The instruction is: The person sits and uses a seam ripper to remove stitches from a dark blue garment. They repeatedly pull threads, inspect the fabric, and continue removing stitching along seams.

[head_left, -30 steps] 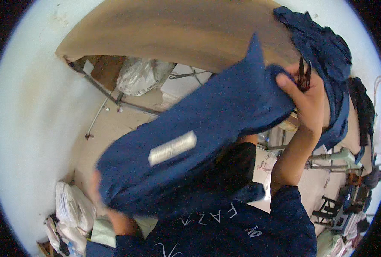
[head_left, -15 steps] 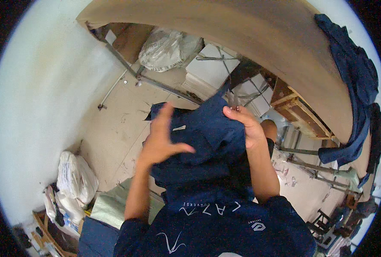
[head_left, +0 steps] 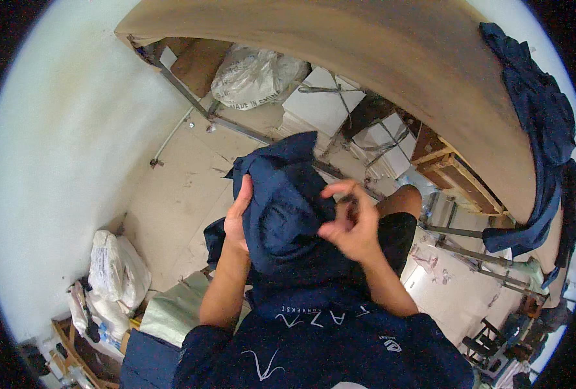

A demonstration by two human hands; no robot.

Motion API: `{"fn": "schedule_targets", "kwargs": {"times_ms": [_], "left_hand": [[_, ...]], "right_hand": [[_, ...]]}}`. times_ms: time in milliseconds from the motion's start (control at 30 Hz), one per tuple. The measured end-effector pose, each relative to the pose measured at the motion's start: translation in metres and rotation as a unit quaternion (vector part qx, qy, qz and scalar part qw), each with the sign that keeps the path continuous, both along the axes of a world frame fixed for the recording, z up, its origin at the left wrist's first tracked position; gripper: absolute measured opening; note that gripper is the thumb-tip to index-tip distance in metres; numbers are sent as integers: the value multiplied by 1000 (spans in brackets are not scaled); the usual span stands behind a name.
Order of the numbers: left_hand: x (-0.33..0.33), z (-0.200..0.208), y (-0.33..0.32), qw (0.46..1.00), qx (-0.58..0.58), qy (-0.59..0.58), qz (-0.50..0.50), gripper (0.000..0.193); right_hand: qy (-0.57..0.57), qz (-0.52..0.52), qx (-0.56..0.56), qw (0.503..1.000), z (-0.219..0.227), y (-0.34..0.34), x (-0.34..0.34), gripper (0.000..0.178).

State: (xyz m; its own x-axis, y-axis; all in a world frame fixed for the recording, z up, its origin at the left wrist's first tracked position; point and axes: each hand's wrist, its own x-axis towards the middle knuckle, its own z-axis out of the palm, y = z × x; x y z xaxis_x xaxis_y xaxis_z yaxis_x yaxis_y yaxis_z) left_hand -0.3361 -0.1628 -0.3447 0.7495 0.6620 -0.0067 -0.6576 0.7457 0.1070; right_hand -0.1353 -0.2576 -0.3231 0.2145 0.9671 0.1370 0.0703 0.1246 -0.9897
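Note:
A dark navy cloth garment (head_left: 281, 204) is bunched up before my chest, its pointed corner sticking up at the far side. My left hand (head_left: 237, 217) is closed round its left side, thumb lying on top of the fabric and the other fingers hidden beneath. At the garment's right edge is my right hand (head_left: 354, 222), its thumb and curled forefinger apart with a gap between them. The fingertips are close to the cloth, and I cannot make out whether they touch it. A darker piece of the fabric hangs at lower left, beside my left wrist.
Ahead stands a table with a brown cover (head_left: 365, 58). Beneath it are a white plastic bag (head_left: 255, 78), tied white stacks (head_left: 320, 97) and a wooden crate (head_left: 459, 175). Navy garments (head_left: 537, 110) hang over its right end. More plastic bags (head_left: 116, 269) sit at left.
My left hand has gone from open above the cloth to gripping its left side. My right hand has let go and moved lower. The garment has been turned and bunched.

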Motion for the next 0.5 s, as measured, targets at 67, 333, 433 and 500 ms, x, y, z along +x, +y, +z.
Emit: {"fn": "schedule_targets", "kwargs": {"times_ms": [67,333,433,500], "left_hand": [[5,-1,1,1000,1,17,5,58],[-33,-6,21,969,12,244,43,50],[-33,5,27,901,63,424,65,45],[-24,17,28,824,94,549,103,42]], "right_hand": [[-95,36,-21,995,-12,1,-11,58],[246,-5,-59,968,-13,2,39,21],[346,-8,-95,933,14,7,42,20],[420,-3,-156,894,14,8,47,22]]}}
